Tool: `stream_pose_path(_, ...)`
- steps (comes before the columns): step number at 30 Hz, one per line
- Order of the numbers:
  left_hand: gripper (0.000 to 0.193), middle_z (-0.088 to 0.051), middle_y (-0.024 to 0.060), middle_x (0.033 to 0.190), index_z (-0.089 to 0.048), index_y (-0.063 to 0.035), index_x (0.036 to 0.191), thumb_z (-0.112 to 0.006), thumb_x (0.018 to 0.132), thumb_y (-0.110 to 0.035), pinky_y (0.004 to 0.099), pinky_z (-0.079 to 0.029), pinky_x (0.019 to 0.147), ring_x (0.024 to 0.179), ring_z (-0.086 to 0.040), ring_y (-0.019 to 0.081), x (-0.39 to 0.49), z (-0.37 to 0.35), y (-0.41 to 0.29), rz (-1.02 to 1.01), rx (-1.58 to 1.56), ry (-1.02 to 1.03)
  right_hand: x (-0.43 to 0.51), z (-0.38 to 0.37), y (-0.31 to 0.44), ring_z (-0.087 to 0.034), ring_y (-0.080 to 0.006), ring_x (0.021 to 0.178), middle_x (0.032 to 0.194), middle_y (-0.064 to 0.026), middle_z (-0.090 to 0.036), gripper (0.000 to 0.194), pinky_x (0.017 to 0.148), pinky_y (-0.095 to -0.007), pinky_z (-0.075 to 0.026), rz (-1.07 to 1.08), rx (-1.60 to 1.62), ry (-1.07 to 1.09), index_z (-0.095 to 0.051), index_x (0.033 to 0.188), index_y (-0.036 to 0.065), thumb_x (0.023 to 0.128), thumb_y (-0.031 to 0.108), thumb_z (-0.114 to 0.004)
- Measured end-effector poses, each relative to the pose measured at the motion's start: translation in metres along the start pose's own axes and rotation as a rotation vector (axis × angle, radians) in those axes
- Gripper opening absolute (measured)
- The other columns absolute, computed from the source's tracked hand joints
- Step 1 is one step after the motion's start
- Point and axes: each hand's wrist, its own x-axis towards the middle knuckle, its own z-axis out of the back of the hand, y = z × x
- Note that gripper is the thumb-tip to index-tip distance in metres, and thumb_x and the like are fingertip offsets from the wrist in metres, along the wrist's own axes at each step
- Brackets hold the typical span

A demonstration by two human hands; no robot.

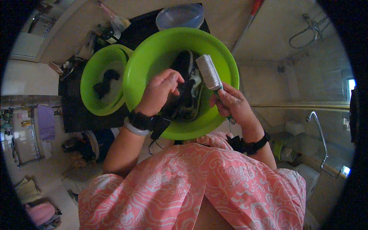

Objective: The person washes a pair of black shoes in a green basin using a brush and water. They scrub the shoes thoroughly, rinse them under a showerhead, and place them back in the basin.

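Observation:
A black shoe (187,95) with white, sudsy-looking patches lies in a large green plastic basin (139,66). Whether a second shoe lies with it is hard to tell in the dark. My left hand (162,89) is over the basin's left side, its fingers loosely bent beside the shoe; whether they grip it is hidden. In my right hand (230,102) is a scrubbing brush (210,72), held by its green handle above the right part of the basin. Its pale bristles face up.
Left of the basin, a smaller green basin (86,86) holds a dark cloth-like item (106,83). A translucent bowl (179,15) stands behind, on a black surface (72,115). Bottles (110,36) line the back left. A curved metal faucet (319,129) is at the right.

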Motion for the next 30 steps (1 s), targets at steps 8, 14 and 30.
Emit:
stream_pose_path(8, 0.026, -0.039, -0.0045, 0.065, -0.055, -0.0045, 0.088, -0.042, 0.094, -0.026, 0.0236, -0.045, 0.065, 0.059, -0.038, 0.004, 0.002, -0.016, -0.02, -0.057, -0.179, 0.015, -0.003, 0.008, -0.001, -0.039, -0.005, 0.043, 0.075, -0.0054, -0.058, 0.033, 0.04, -0.0188, -0.03, 0.033, -0.004, 0.027, -0.048, 0.114, 0.005, 0.092, 0.03, -0.049)
stream_pose_path(14, 0.024, -0.037, -0.0052, 0.064, -0.055, -0.0047, 0.087, -0.043, 0.093, -0.025, 0.024, -0.045, 0.066, 0.059, -0.037, 0.0039, 0.009, -0.011, -0.022, -0.026, -0.296, 0.022, 0.011, -0.002, 0.001, -0.04, -0.0047, 0.045, 0.074, -0.003, -0.057, 0.027, 0.041, -0.0191, -0.03, 0.002, -0.019, -0.083, -0.05, 0.11, 0.005, 0.09, 0.023, -0.052)
stream_pose_path(30, 0.023, -0.034, -0.0045, 0.061, -0.052, -0.0043, 0.09, -0.043, 0.094, -0.025, 0.0239, -0.04, 0.06, 0.057, -0.035, 0.0057, 0.004, 0.004, -0.013, -0.111, -0.467, -0.082, 0.074, -0.025, -0.005, -0.056, -0.0151, 0.07, 0.074, -0.0057, -0.059, 0.022, 0.065, -0.0289, -0.045, 0.144, -0.909, 0.097, -0.057, 0.09, -0.001, 0.088, 0.021, -0.053)
